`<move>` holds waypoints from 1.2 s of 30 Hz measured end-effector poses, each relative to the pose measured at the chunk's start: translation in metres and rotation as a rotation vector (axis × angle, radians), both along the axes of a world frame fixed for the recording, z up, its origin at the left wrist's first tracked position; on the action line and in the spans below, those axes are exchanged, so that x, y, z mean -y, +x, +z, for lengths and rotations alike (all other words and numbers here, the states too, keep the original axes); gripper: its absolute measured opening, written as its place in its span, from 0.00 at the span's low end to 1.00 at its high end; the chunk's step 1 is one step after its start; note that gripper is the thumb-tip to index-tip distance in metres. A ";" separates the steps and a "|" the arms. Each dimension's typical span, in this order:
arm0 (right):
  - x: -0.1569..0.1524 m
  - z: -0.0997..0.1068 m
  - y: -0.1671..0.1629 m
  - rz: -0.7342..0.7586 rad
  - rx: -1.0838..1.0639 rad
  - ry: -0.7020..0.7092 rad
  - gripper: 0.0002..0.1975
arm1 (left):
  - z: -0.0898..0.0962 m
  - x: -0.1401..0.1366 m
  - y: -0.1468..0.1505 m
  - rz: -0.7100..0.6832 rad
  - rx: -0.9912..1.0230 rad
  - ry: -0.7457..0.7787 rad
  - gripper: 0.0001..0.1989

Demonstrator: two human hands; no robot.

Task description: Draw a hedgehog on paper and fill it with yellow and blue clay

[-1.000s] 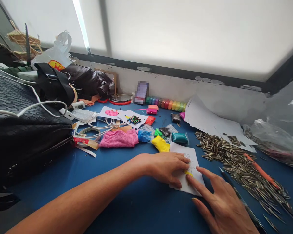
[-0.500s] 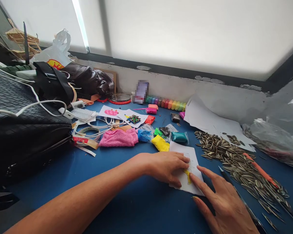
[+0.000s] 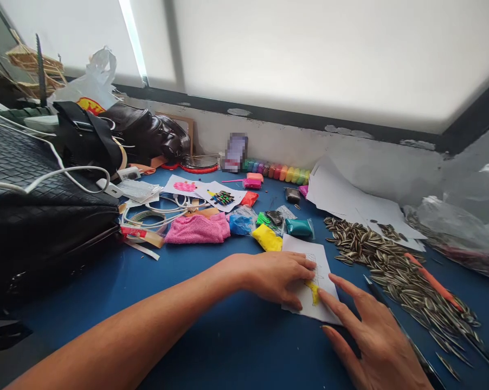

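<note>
A white sheet of paper [image 3: 326, 265] with a pencil drawing lies on the blue table. Part of the drawing is covered by a thin yellow patch of clay [image 3: 314, 295]. My left hand [image 3: 279, 279] rests flat across the paper's left side with its fingers stretched out, hiding some of the drawing. Beside the yellow patch, the index fingertip of my right hand [image 3: 366, 330] touches its edge; the other fingers are spread and hold nothing. A packet of yellow clay [image 3: 266, 238] sits just beyond the paper.
Sunflower seeds [image 3: 391, 271] are heaped on the right, with an orange tool [image 3: 433, 281] on them and a dark pen-like tool [image 3: 391, 314] alongside. Behind lie a teal clay packet [image 3: 299, 228], a pink cloth [image 3: 198, 228] and white sheets [image 3: 350, 200]. A black bag [image 3: 45, 216] stands left.
Both hands and the paper stay almost in place. The right index fingertip has barely shifted at the yellow clay, and the whole view has moved very slightly.
</note>
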State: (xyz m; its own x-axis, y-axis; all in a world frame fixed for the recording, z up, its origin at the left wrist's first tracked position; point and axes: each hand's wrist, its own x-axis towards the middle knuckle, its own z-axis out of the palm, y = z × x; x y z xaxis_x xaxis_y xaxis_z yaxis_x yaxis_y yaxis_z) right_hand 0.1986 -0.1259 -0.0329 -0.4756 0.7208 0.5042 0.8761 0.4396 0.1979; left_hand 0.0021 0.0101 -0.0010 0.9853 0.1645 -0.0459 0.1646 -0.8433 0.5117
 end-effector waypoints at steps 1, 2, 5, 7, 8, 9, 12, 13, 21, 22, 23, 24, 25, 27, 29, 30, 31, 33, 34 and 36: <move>0.000 0.000 0.000 0.003 -0.003 0.001 0.19 | 0.000 0.000 0.000 0.000 0.002 -0.002 0.24; 0.001 0.000 0.000 0.005 -0.003 0.004 0.19 | -0.001 0.000 0.000 0.001 0.003 -0.003 0.24; 0.001 0.000 0.000 -0.005 0.020 0.003 0.20 | -0.001 0.000 0.000 0.003 0.012 -0.002 0.22; 0.000 0.000 -0.001 -0.016 0.034 -0.005 0.20 | -0.001 0.000 0.001 0.004 0.026 -0.001 0.21; 0.000 0.000 -0.001 -0.016 0.034 -0.004 0.20 | -0.001 0.000 0.001 0.004 0.031 -0.002 0.21; 0.000 0.000 -0.002 -0.013 0.032 -0.002 0.20 | -0.001 0.000 0.001 0.004 0.030 -0.002 0.21; -0.001 0.000 -0.002 0.003 0.013 0.011 0.19 | -0.001 0.000 0.001 0.002 0.019 -0.007 0.21; 0.000 0.000 -0.001 0.004 0.004 0.008 0.19 | -0.001 0.000 0.000 0.002 0.019 -0.010 0.22; 0.002 0.001 -0.001 -0.001 -0.018 0.019 0.18 | 0.001 0.001 0.000 0.005 0.010 -0.012 0.23; 0.002 0.001 -0.001 0.003 -0.007 0.017 0.19 | 0.001 0.001 0.000 0.005 0.009 -0.013 0.23; 0.002 0.001 -0.001 0.008 0.004 0.014 0.19 | 0.001 0.001 0.000 0.005 0.008 -0.014 0.23; 0.002 0.001 -0.001 0.012 0.011 0.012 0.19 | 0.001 0.001 0.000 0.003 0.006 -0.017 0.23; 0.002 0.001 -0.001 0.016 0.015 0.008 0.19 | 0.000 0.001 0.000 0.002 0.003 -0.019 0.23; 0.002 0.000 -0.001 0.016 0.011 -0.001 0.18 | 0.000 0.001 0.000 0.002 0.001 -0.021 0.24; 0.002 0.000 0.000 0.011 0.001 -0.001 0.19 | 0.000 0.001 0.000 0.008 -0.002 -0.022 0.25; 0.002 0.000 0.000 0.008 0.001 0.003 0.19 | 0.001 0.001 0.000 0.011 -0.005 -0.022 0.26; 0.002 0.000 0.000 0.002 0.004 0.011 0.19 | 0.001 0.001 0.000 0.013 -0.008 -0.022 0.27; 0.001 0.000 0.000 -0.007 0.012 0.024 0.20 | 0.002 0.001 0.000 0.012 -0.019 -0.019 0.26; 0.001 0.001 0.000 -0.011 0.017 0.026 0.20 | 0.002 0.001 0.000 0.010 -0.024 -0.016 0.25; 0.000 0.002 -0.001 -0.014 0.017 0.026 0.20 | 0.002 0.001 0.000 0.009 -0.027 -0.011 0.24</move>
